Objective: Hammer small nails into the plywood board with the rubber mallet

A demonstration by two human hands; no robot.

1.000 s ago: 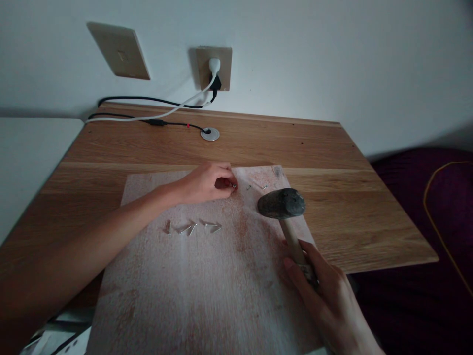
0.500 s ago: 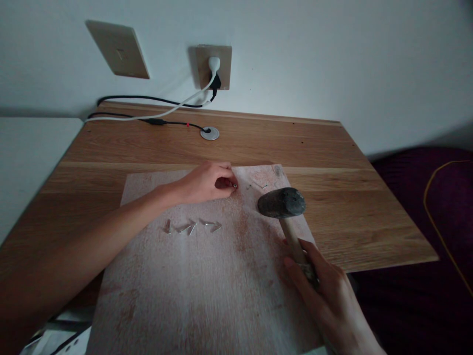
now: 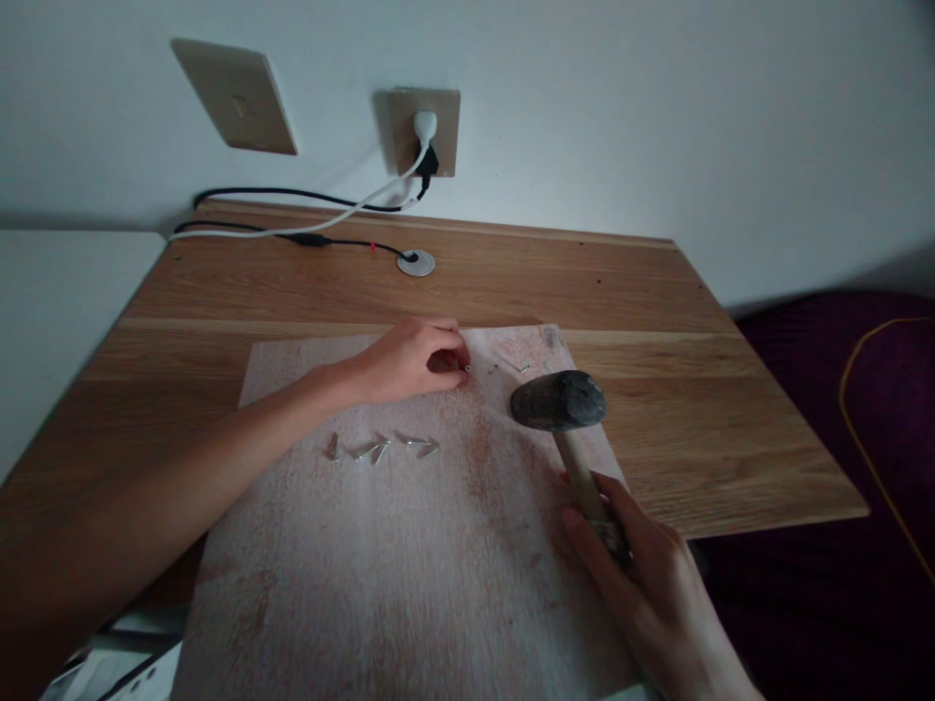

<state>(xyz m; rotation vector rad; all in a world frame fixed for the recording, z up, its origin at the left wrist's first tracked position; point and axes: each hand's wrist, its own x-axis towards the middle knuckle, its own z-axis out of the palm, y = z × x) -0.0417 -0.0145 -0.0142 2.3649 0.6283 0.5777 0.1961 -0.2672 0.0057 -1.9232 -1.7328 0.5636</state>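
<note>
My left hand [image 3: 416,360] rests near the far edge of a pale, reddish-stained board [image 3: 409,565]. Its thumb and fingertips pinch a small nail [image 3: 467,369], of which only the round head shows. In my right hand [image 3: 650,574] is a hammer with a wooden handle [image 3: 579,472] and a thick black head [image 3: 559,400], held above the board's right side. Several loose silver nails [image 3: 380,448] lie in a scattered row in front of my left forearm. Beyond the hammer head, another nail [image 3: 524,368] stands or leans at the far right; which one, I cannot tell.
Under the board is a wooden desk [image 3: 730,438] with a round cable grommet [image 3: 416,263]. Black and white cables [image 3: 292,234] run along its back to a wall socket [image 3: 425,131]. A dark purple surface [image 3: 862,438] lies at the right, a white panel [image 3: 73,302] at the left.
Hardly anything differs. Both hands, the pinched nail and the hammer keep their places, with only a very slight shift of the whole view.
</note>
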